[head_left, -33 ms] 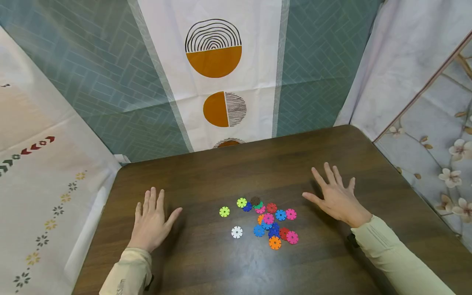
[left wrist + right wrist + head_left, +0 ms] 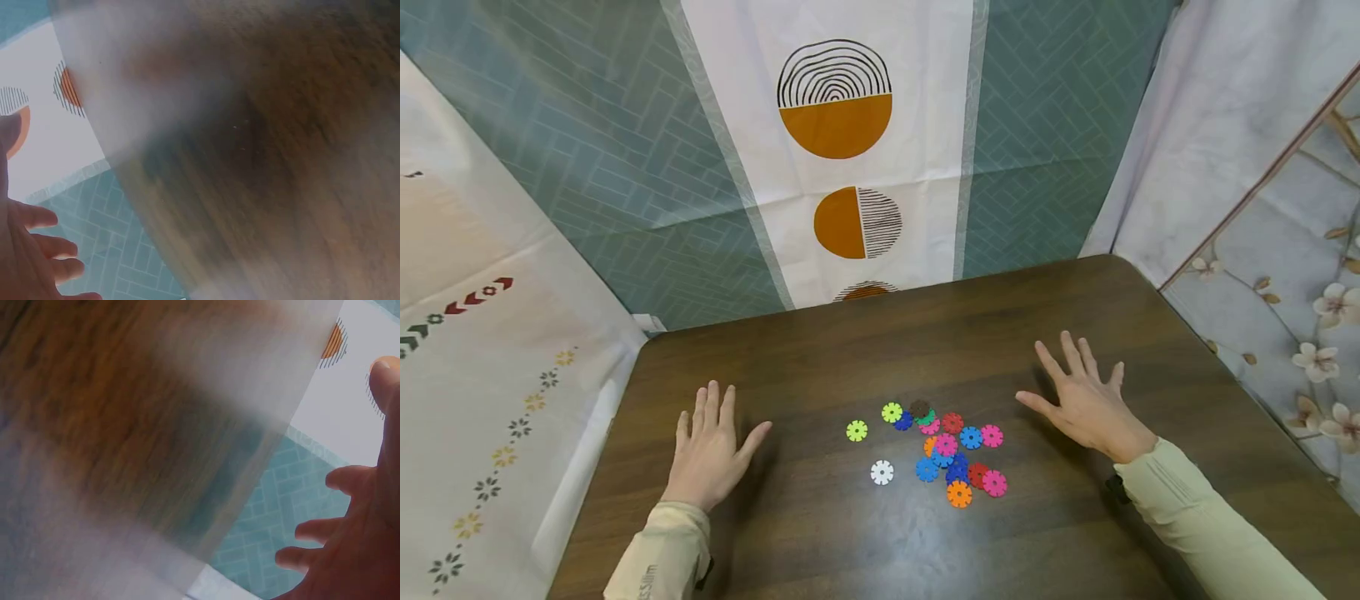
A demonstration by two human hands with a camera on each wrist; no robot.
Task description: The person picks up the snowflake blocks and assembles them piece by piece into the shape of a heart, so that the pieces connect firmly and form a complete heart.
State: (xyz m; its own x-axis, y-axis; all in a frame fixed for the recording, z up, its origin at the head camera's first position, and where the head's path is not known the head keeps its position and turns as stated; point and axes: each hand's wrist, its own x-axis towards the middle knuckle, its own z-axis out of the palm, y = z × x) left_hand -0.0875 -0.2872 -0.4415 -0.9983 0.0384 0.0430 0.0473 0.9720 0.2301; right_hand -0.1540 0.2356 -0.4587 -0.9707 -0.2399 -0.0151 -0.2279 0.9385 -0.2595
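Note:
In the head view several notched plastic discs lie between the two hands: a white disc (image 2: 882, 472), a yellow-green disc (image 2: 857, 431), a lower orange disc (image 2: 959, 494), and blue, red, pink, green and brown ones, some overlapping. The left hand (image 2: 709, 457) is spread palm down to their left, holding nothing. To their right the right hand (image 2: 1090, 406) is also spread, fingers apart and nothing held. Each wrist view shows its own hand at the edge, the left hand (image 2: 31, 256) and the right hand (image 2: 356, 531), with no disc in sight.
A dark wooden table (image 2: 820, 358) with rounded far corners carries the discs. Behind it hangs a green and white cloth (image 2: 925, 150) with orange shapes. Patterned cloth (image 2: 497, 417) hangs at the left, and a flowered cloth (image 2: 1285, 317) at the right.

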